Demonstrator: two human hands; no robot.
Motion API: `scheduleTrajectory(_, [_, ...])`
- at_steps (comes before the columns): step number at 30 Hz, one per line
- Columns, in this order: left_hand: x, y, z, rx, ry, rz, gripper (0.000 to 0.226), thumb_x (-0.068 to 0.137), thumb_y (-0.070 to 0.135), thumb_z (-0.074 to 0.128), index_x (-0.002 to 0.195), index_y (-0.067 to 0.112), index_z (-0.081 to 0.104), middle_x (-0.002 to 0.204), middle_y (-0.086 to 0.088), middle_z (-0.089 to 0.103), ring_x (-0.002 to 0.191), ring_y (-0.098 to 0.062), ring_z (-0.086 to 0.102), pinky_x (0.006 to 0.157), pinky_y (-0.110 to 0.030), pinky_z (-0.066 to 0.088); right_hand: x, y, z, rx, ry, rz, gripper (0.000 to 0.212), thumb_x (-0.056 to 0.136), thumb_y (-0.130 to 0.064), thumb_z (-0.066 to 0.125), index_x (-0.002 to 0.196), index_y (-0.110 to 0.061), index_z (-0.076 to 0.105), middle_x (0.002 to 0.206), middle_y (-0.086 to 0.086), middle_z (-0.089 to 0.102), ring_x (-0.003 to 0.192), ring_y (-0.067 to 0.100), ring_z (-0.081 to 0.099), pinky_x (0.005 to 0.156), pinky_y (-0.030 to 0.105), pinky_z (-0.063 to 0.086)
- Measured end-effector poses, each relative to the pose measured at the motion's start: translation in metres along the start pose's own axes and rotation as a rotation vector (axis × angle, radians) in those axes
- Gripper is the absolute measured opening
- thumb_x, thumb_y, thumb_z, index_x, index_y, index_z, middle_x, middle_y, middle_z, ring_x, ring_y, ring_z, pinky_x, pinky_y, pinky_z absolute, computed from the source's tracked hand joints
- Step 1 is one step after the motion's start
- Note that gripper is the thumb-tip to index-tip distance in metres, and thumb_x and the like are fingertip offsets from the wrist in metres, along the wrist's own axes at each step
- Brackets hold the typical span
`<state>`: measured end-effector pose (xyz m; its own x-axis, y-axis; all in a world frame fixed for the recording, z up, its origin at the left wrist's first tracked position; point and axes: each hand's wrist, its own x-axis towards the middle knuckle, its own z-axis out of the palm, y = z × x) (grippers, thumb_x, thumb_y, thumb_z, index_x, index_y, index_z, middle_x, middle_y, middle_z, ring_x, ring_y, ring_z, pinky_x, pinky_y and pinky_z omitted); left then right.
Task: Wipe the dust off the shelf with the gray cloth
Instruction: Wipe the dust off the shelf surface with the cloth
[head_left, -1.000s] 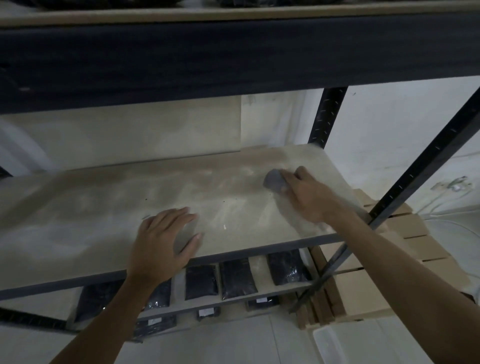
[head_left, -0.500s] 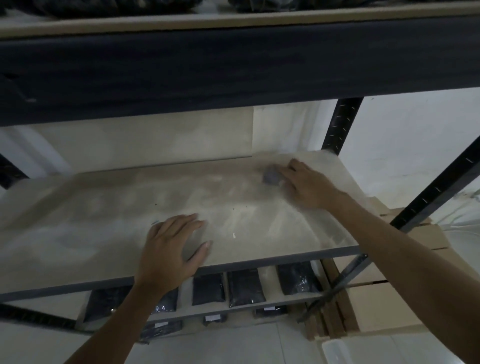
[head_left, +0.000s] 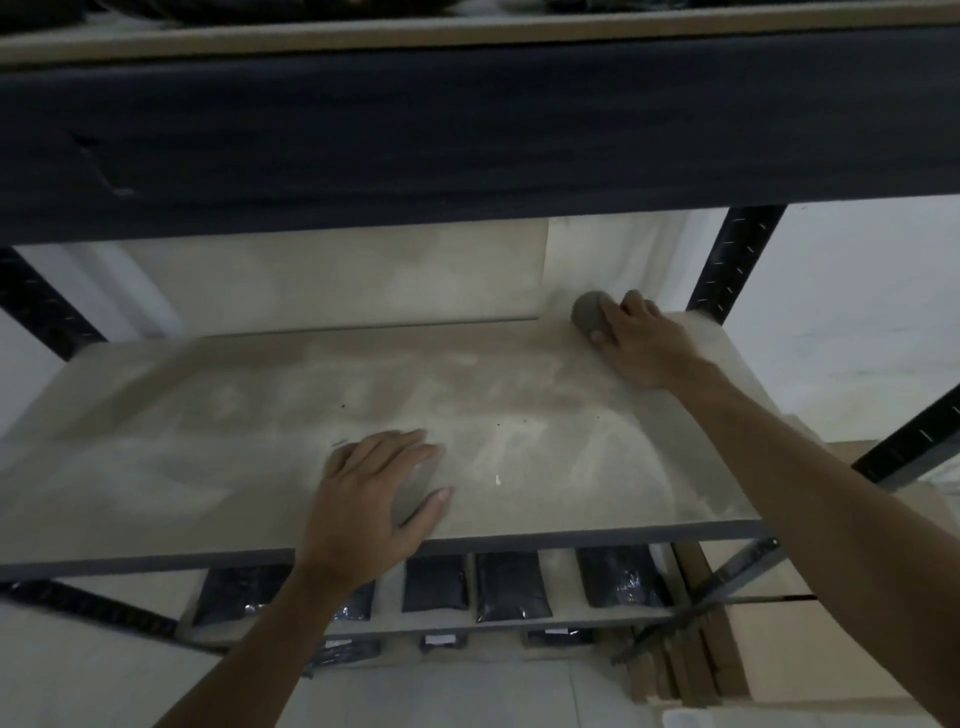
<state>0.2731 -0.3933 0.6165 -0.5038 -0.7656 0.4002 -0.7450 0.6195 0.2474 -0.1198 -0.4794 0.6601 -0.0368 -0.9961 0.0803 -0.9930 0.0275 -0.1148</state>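
A dusty, pale wooden shelf board (head_left: 260, 447) fills the middle of the head view, streaked with lighter wipe marks. My right hand (head_left: 641, 343) is at the board's far right corner, fingers closed over a bunched gray cloth (head_left: 589, 312) pressed against the surface by the back wall. Near the front edge, my left hand (head_left: 371, 499) lies flat on the board, fingers spread, holding nothing.
A dark metal beam (head_left: 467, 135) of the upper shelf hangs close overhead. Black perforated uprights (head_left: 735, 260) stand at the right. Below, a lower shelf carries several black bags (head_left: 511, 587). Cardboard boxes (head_left: 810, 644) sit on the floor at the right.
My right hand has slid the cloth from the middle right of the board to its far right back corner. My left hand has stayed flat in place.
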Motion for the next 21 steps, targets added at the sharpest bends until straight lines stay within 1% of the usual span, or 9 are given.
scheduleTrajectory(4, [0.001,0.001,-0.002,-0.010,-0.006,-0.016,0.046,0.092,0.057,0.056,0.128,0.031,0.064,0.137,0.012,0.060,0.127,-0.009,0.054,0.105,-0.042,0.042,-0.037,-0.029,0.001,0.039,-0.043,-0.293,0.058,0.107,-0.044,0.031,0.158,-0.017,0.023,0.132,0.009,0.042,0.115,0.026,0.046,0.091,0.045,0.049])
scheduleTrajectory(7, [0.001,0.001,-0.003,-0.021,-0.004,-0.016,0.046,0.091,0.056,0.058,0.128,0.030,0.064,0.136,0.012,0.061,0.127,-0.009,0.054,0.106,-0.042,0.041,-0.043,-0.030,-0.009,0.179,-0.107,-0.457,0.056,0.107,-0.042,0.035,0.157,-0.017,0.031,0.125,0.002,0.048,0.105,0.015,0.047,0.095,0.031,0.043])
scheduleTrajectory(9, [0.002,0.002,-0.004,-0.022,-0.005,-0.015,0.047,0.091,0.057,0.057,0.129,0.029,0.064,0.136,0.012,0.061,0.127,-0.009,0.054,0.106,-0.041,0.041,-0.023,-0.019,-0.018,0.235,-0.071,-0.394,0.051,0.107,-0.037,0.042,0.154,-0.019,0.037,0.121,0.003,0.050,0.105,0.019,0.052,0.096,0.032,0.044])
scheduleTrajectory(11, [0.002,0.002,-0.004,-0.024,-0.008,-0.015,0.048,0.091,0.056,0.057,0.129,0.028,0.065,0.136,0.010,0.061,0.127,-0.010,0.055,0.106,-0.042,0.042,0.003,-0.006,-0.025,0.187,0.013,-0.234,0.050,0.107,-0.037,0.042,0.154,-0.020,0.036,0.124,0.009,0.049,0.109,0.027,0.053,0.096,0.041,0.047])
scheduleTrajectory(13, [0.001,0.003,-0.005,-0.025,-0.011,-0.014,0.049,0.091,0.056,0.057,0.129,0.026,0.065,0.136,0.009,0.062,0.126,-0.011,0.055,0.106,-0.043,0.042,0.016,-0.002,-0.018,0.112,0.007,-0.082,0.051,0.107,-0.040,0.040,0.154,-0.022,0.034,0.130,0.012,0.047,0.117,0.031,0.050,0.097,0.046,0.047])
scheduleTrajectory(14, [0.001,0.004,-0.005,-0.023,-0.011,-0.015,0.048,0.091,0.055,0.057,0.129,0.026,0.065,0.136,0.009,0.062,0.126,-0.011,0.055,0.106,-0.043,0.043,0.017,-0.005,-0.012,0.071,-0.006,-0.056,0.051,0.107,-0.040,0.039,0.154,-0.022,0.034,0.132,0.013,0.047,0.120,0.032,0.049,0.097,0.045,0.046])
scheduleTrajectory(16, [0.002,0.004,-0.004,-0.019,-0.007,-0.015,0.047,0.091,0.054,0.058,0.128,0.026,0.065,0.136,0.010,0.062,0.126,-0.011,0.055,0.105,-0.044,0.043,0.008,-0.016,-0.001,-0.010,0.010,-0.095,0.052,0.107,-0.042,0.038,0.155,-0.022,0.032,0.132,0.012,0.047,0.120,0.033,0.047,0.093,0.043,0.046])
scheduleTrajectory(19, [0.004,0.004,-0.005,-0.017,-0.004,-0.017,0.046,0.091,0.054,0.060,0.128,0.027,0.065,0.136,0.011,0.061,0.127,-0.010,0.055,0.106,-0.043,0.043,-0.012,-0.029,0.005,0.070,0.039,-0.243,0.055,0.106,-0.045,0.038,0.156,-0.026,0.031,0.124,0.007,0.048,0.115,0.027,0.047,0.089,0.041,0.046])
scheduleTrajectory(21, [0.003,0.003,-0.005,-0.009,0.003,-0.027,0.046,0.091,0.055,0.059,0.128,0.029,0.065,0.136,0.011,0.061,0.127,-0.010,0.055,0.107,-0.043,0.042,-0.023,-0.036,0.005,0.208,-0.073,-0.369,0.053,0.105,-0.047,0.041,0.155,-0.031,0.034,0.118,0.001,0.049,0.109,0.018,0.046,0.089,0.034,0.044])
